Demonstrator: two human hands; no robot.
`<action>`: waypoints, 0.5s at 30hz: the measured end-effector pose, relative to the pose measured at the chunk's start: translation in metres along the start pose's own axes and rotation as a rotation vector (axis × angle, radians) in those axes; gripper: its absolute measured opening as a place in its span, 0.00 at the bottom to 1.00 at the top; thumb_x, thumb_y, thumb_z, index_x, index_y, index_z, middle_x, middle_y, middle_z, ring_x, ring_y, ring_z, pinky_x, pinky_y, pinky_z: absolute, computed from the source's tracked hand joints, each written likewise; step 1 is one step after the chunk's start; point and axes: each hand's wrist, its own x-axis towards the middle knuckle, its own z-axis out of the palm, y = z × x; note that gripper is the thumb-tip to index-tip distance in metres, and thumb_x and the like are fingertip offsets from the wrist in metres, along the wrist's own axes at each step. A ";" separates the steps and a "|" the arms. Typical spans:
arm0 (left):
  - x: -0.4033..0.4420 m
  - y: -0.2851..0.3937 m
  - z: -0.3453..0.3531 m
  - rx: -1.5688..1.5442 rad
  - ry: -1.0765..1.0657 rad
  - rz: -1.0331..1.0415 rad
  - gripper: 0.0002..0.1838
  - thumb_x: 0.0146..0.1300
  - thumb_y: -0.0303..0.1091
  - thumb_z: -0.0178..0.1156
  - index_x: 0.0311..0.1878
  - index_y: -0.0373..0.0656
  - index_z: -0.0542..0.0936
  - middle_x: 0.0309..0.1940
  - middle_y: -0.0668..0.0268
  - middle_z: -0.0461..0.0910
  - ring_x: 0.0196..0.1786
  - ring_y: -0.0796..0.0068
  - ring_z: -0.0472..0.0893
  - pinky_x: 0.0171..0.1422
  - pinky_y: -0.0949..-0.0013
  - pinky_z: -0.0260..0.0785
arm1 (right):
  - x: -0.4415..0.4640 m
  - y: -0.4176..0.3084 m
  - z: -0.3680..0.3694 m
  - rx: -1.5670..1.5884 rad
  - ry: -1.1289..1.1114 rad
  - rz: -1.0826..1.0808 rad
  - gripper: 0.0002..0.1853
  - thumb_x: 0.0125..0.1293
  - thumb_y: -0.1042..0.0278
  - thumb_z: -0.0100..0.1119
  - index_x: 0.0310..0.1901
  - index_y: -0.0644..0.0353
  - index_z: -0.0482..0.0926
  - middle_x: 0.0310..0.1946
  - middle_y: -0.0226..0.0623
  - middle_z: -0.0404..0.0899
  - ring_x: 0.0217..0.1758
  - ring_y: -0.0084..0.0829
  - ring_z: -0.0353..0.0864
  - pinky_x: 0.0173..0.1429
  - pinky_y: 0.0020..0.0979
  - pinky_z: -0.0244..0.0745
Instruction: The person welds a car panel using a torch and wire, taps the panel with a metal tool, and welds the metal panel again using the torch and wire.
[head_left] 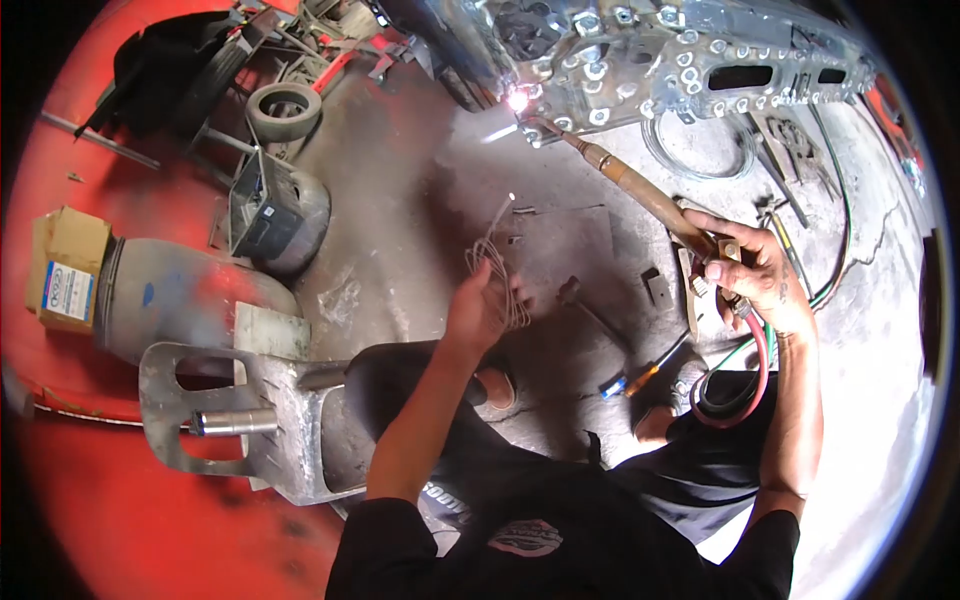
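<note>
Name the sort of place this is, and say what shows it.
Probably a metalworking or vehicle repair workshop: the right hand holds a torch with a bright glow near its tip, at the edge of a metal panel, and a tyre lies farther off.

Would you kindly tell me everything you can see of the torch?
The torch is long and slim, its worn, brownish barrel apparently metal, narrowing to a thin neck. The right hand grips its rear, near small fittings; red and green hoses hang below. It slants toward the picture's upper left, tip beside bright glare at the metal panel.
</note>
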 end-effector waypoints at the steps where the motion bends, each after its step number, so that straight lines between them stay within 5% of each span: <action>1: 0.001 -0.001 -0.001 0.044 0.007 -0.032 0.17 0.79 0.53 0.47 0.51 0.50 0.74 0.36 0.62 0.78 0.37 0.65 0.79 0.40 0.60 0.73 | 0.000 0.002 -0.001 0.005 0.001 -0.002 0.32 0.65 0.67 0.70 0.69 0.66 0.73 0.30 0.35 0.81 0.17 0.23 0.79 0.16 0.23 0.71; 8: 0.000 0.047 0.020 0.146 0.168 0.257 0.23 0.78 0.60 0.43 0.50 0.50 0.73 0.40 0.59 0.81 0.30 0.66 0.76 0.31 0.63 0.67 | 0.000 0.006 -0.007 -0.013 0.057 -0.040 0.31 0.66 0.61 0.69 0.67 0.66 0.74 0.29 0.34 0.80 0.16 0.23 0.78 0.15 0.23 0.71; 15: 0.004 0.030 0.034 0.216 0.105 0.227 0.12 0.79 0.44 0.46 0.55 0.49 0.73 0.41 0.59 0.82 0.32 0.65 0.78 0.31 0.64 0.70 | 0.003 0.005 -0.006 0.024 0.067 -0.022 0.33 0.64 0.58 0.69 0.67 0.68 0.74 0.29 0.34 0.80 0.15 0.23 0.77 0.15 0.22 0.71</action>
